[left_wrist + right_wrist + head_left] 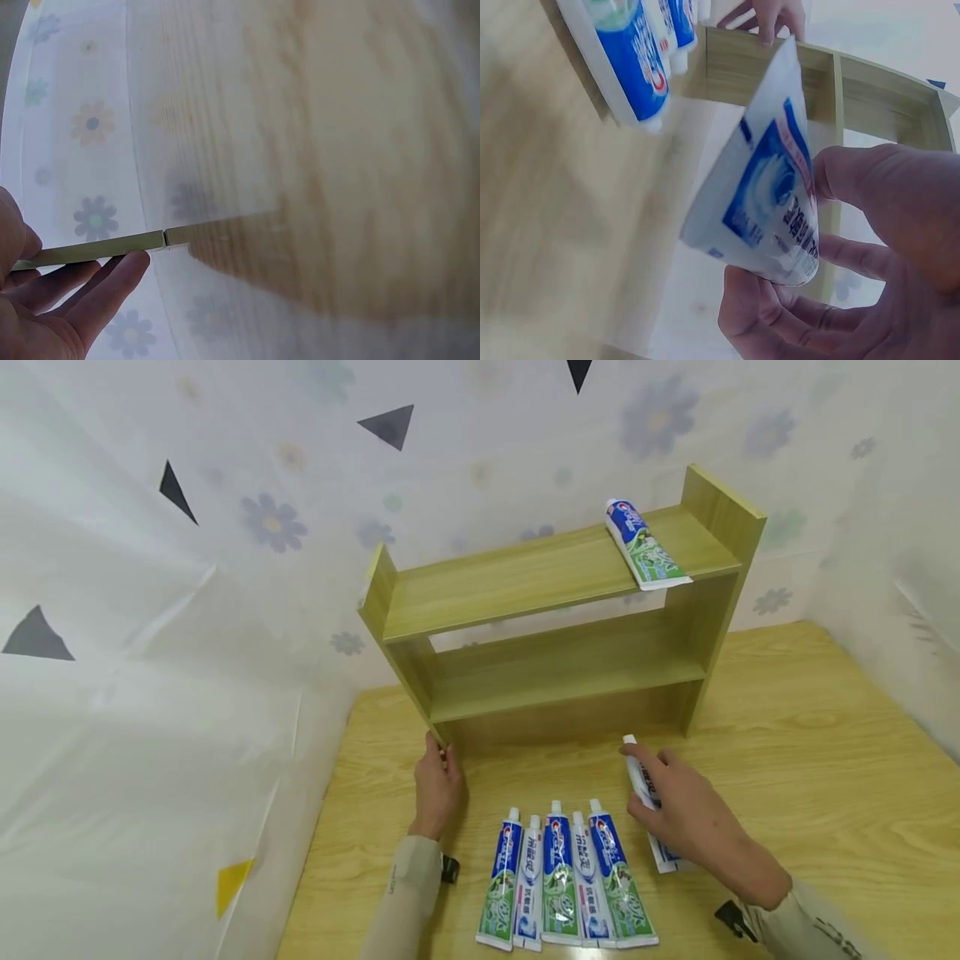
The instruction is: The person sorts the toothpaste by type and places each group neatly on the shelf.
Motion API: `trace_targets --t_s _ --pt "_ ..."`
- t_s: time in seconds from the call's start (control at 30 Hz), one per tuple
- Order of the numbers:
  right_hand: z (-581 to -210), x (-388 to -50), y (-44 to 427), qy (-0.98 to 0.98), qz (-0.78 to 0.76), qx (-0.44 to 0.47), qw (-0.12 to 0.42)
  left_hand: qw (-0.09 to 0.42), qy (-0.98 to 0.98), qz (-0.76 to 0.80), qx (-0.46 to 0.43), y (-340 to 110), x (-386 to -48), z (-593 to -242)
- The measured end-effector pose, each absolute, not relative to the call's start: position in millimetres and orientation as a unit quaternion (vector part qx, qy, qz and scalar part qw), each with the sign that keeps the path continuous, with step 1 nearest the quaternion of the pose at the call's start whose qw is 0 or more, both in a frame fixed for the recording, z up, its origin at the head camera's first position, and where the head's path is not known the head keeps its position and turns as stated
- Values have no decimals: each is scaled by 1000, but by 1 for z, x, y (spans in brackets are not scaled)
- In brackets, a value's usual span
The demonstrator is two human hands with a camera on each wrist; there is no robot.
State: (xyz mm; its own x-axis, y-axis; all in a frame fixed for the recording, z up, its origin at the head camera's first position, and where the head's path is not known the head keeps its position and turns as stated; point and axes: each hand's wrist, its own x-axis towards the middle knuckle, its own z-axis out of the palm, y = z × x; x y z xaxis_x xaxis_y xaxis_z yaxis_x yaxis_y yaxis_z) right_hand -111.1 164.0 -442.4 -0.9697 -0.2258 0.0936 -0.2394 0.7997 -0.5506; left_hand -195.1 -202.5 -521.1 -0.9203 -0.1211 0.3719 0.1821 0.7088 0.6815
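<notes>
1. The right hand (686, 814) holds 1 white toothpaste tube (769, 187) between thumb and curled fingers, parted only by the tube's width; it is over the table (817, 735), right of the row, its dark Chinese lettering partly covered
2. The left hand (437, 789) pinches the lower left edge of the wooden shelf (510, 585), thumb and fingers on opposite faces
3. In the row, 3 blue-and-green tubes (558, 877) read "Crest", alternating with 2 slimmer white tubes (528, 885) printed "抗敏感"
4. On the shelf's top board, towards the right, lies 1 more Crest tube (645, 543), its flat end past the front edge
</notes>
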Motion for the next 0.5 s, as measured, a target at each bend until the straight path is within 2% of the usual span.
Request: trace_targets --t_s 0.5 --pt "-423 -124 170 -949 281 137 40 203 -904 -376 -28 -204 -196 -521"
